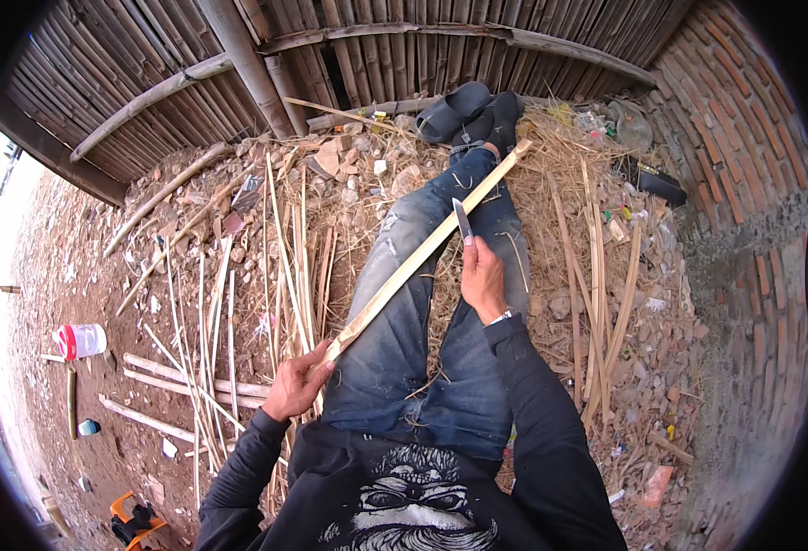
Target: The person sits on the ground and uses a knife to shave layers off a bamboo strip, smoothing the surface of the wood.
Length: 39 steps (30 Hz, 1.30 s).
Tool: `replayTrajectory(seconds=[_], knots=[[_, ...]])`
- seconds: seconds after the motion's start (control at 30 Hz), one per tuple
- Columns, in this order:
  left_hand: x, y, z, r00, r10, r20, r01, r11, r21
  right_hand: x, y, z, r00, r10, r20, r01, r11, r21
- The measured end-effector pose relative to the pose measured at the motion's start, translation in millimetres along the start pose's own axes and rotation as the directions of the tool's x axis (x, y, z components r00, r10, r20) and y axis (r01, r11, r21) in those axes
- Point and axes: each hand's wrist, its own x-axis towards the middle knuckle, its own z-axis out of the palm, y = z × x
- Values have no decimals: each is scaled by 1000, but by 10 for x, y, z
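I sit on the ground with my legs in blue jeans stretched out and black sandals on my feet. My left hand grips the near end of a long split bamboo strip, which runs diagonally across my thighs toward my feet. My right hand holds a knife by its handle, blade pointing up and resting against the strip near its middle.
Several thin bamboo strips lie on the dirt to my left, more strips to my right. A bamboo fence stands ahead, a brick wall on the right. A white and red container lies far left.
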Motion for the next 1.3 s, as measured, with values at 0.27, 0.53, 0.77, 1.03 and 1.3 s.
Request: replayTrajectory(seconds=[0.27,0.53,0.77,1.03,1.3], knots=[[54,188,-219,993,-64,102,68,997,-31,324,261,-253,993,118,20,-119,992,39],[122,75,-139,989,-101,111,117,983,-140,-487,-390,99,910,-169,379,148,986,82],[197,155,-139,980,-127,151,146,982,-123,261,66,-42,993,44,-112,-53,995,-82],[219,104,-135,925,-189,330,341,796,-500,-509,-525,122,952,-120,281,138,989,-46],[386,238,-95,867,-226,443,473,651,-594,-872,-894,201,894,-57,444,91,994,-56]])
